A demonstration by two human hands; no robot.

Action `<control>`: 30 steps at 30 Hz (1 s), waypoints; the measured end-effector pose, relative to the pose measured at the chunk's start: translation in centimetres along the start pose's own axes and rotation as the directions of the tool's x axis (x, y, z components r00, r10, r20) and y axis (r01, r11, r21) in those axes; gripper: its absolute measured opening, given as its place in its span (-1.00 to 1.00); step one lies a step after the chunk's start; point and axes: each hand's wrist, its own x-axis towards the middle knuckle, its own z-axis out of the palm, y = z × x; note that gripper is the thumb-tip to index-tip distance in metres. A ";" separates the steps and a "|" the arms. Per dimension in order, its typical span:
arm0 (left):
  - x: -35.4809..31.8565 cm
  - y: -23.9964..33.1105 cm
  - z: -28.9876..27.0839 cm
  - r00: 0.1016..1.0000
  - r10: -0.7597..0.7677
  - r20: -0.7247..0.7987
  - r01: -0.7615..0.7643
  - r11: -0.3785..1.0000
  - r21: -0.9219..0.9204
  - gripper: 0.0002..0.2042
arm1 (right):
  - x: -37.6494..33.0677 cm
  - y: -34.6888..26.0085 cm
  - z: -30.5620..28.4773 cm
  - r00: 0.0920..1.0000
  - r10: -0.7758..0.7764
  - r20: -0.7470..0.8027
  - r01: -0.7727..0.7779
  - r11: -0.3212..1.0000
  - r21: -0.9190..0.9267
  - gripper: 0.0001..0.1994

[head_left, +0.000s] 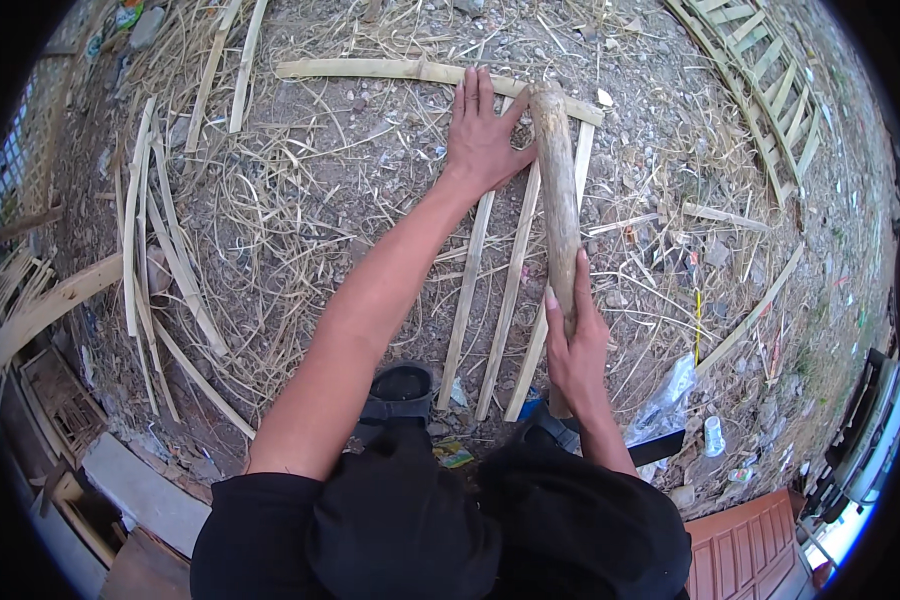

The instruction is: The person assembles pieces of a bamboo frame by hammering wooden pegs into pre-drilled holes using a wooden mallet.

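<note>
A thick round wooden stick (pixel 560 190) lies lengthwise in front of me, its far end over a flat bamboo slat (pixel 370 68) that runs crosswise. My right hand (pixel 578 355) grips the stick near its close end, with a finger stretched along its side. My left hand (pixel 485 145) rests with fingers spread, its fingertips on the crosswise slat and its thumb close beside the stick. Several narrow slats (pixel 467 290) run from under the crosswise slat toward my feet. The stick hides part of the slats beneath it.
Loose slats (pixel 138 240) lie at the left, among scattered fibre shavings (pixel 280 215). A lattice of slats (pixel 760 80) sits at the far right. A clear plastic bag (pixel 670 395) and a plastic cup (pixel 714 437) lie near my right side. A sawn board (pixel 50 305) juts in from the left.
</note>
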 end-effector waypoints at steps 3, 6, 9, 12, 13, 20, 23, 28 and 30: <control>0.1 0.0 -0.2 0.999 -0.015 0.035 0.011 0.995 0.102 -0.23 | 1.1 -0.6 0.5 0.999 -0.042 0.004 0.042 0.999 -0.023 -0.31; 0.1 0.5 0.0 1.000 -0.005 0.011 0.004 0.998 0.056 -0.24 | 2.5 -1.2 0.1 0.994 0.047 0.101 -0.041 0.997 -0.063 -0.32; 0.1 0.4 -0.4 0.999 -0.009 0.043 0.006 0.997 0.072 -0.24 | 1.5 -0.9 0.3 0.996 -0.093 -0.011 0.093 0.995 -0.041 -0.32; -0.1 0.0 -0.4 1.000 -0.001 0.021 0.000 0.998 0.062 -0.23 | 1.8 -1.8 0.0 0.970 -0.196 -0.141 0.192 0.981 -0.036 -0.30; 0.0 -0.1 -0.2 1.000 0.016 -0.025 -0.015 0.999 0.037 -0.22 | 2.2 -2.1 -0.3 0.971 -0.193 -0.142 0.189 0.981 -0.038 -0.30; 0.0 -0.1 0.9 0.995 0.052 -0.082 -0.049 0.998 0.034 -0.16 | 4.1 -0.9 -0.2 0.987 -0.142 0.070 0.152 0.975 -0.160 -0.30; 0.2 0.2 0.4 1.000 0.018 -0.018 -0.016 0.996 0.083 -0.20 | 4.7 -0.2 -0.4 0.993 -0.102 0.050 0.109 0.979 -0.172 -0.29; -0.2 -0.2 -0.2 0.996 0.079 -0.042 -0.080 0.996 -0.033 -0.15 | 4.3 -0.9 -0.3 0.986 -0.152 0.075 0.160 0.979 -0.126 -0.29; 0.0 0.0 0.3 0.995 0.070 -0.069 -0.067 0.997 0.042 -0.14 | 5.0 0.0 0.0 0.986 -0.139 0.087 0.149 0.982 -0.114 -0.29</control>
